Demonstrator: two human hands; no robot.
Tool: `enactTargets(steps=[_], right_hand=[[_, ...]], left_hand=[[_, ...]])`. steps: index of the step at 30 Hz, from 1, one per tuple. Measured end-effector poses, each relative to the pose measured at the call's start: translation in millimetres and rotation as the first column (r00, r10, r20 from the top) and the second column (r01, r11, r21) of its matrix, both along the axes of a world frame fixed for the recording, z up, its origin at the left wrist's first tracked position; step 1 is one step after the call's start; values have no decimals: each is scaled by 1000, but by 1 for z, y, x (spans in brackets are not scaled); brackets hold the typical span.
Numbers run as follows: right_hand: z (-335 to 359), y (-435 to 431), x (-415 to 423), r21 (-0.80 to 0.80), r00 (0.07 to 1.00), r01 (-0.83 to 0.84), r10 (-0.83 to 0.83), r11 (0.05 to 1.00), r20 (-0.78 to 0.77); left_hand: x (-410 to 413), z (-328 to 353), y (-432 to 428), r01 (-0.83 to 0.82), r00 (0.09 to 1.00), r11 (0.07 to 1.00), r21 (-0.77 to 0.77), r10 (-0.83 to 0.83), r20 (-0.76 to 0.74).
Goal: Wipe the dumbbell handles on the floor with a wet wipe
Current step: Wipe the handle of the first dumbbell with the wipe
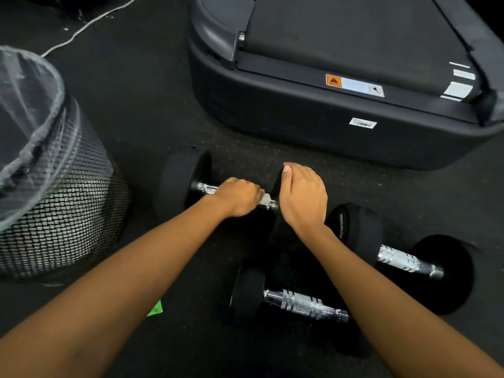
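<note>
Three black dumbbells with chrome handles lie on the dark floor. My left hand (238, 196) is curled round the chrome handle of the far dumbbell (185, 178), with a white wet wipe (266, 198) showing at its fingertips against the handle. My right hand (304, 196) grips the right-hand weight of that dumbbell from above and hides most of it. A second dumbbell (403, 260) lies to the right. The third dumbbell (302, 304) lies nearer me, partly under my right forearm.
A black mesh waste bin (62, 203) with a clear plastic liner stands at the left. The rear end of a treadmill (313, 124) fills the far right. A green scrap (156, 309) lies by my left forearm. A white cable (90, 23) runs across the far floor.
</note>
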State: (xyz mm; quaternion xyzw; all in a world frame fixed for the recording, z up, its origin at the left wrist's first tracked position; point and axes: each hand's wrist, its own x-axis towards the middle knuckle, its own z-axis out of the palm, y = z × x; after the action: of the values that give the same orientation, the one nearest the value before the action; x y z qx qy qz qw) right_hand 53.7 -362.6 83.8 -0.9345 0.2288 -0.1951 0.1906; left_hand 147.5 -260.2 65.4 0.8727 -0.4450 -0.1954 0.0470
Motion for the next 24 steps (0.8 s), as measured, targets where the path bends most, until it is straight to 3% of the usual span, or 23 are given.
enactTargets(steps=[5, 9, 13, 19, 24], right_hand=[[0, 0, -1, 11, 1000, 3, -3, 1000, 8], [-1, 1, -2, 5, 1000, 2, -2, 1000, 6], [-1, 0, 0, 8, 1000, 1, -1, 1000, 1], [1, -1, -2, 7, 1000, 4, -4, 1000, -2], [0, 0, -2, -12, 1000, -2, 2, 1000, -8]], left_hand=[[-4, -3, 0, 73, 997, 994, -76, -75, -25], [11, -4, 13, 30, 998, 999, -26, -31, -50], [1, 1, -1, -2, 1000, 998, 58, 1, 27], [-5, 0, -3, 34, 998, 999, -32, -36, -54], [5, 1, 0, 0, 1000, 998, 61, 1, -26]])
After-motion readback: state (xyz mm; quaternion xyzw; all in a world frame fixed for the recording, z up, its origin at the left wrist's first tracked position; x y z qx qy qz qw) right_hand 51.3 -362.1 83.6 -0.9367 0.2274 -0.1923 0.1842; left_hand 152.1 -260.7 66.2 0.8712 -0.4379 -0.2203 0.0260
